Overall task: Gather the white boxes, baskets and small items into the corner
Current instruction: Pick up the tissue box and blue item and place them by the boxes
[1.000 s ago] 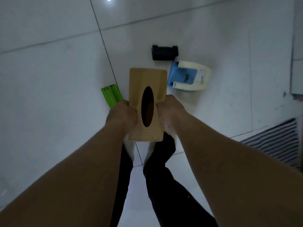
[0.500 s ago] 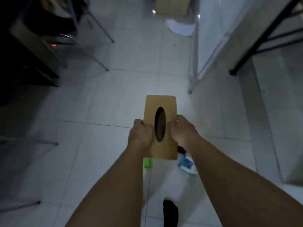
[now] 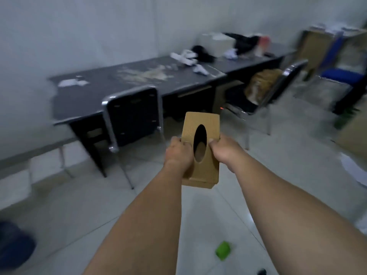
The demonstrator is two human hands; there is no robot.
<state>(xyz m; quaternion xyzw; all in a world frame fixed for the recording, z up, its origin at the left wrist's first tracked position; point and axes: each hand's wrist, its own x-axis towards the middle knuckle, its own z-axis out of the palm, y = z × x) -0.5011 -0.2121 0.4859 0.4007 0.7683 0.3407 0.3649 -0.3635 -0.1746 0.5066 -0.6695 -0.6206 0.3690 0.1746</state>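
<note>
I hold a tan wooden tissue box [image 3: 200,120] with a dark oval slot at chest height in front of me. My left hand [image 3: 177,153] grips its left edge and my right hand [image 3: 222,149] grips its right edge, thumbs on the top face. A small green item [image 3: 223,250] lies on the white tiled floor below, between my forearms. A black item [image 3: 261,271] shows at the bottom edge.
A long dark table [image 3: 119,80] with papers and clothes stands against the wall ahead. A black metal-framed chair [image 3: 133,114] is at it, another chair [image 3: 264,92] to the right. A blue chair [image 3: 341,76] and cardboard boxes [image 3: 315,44] are at the far right.
The view has swung up from the floor to the room, and the table and chairs have come into sight. Both hands still hold the wooden box; the green item has dropped low in view.
</note>
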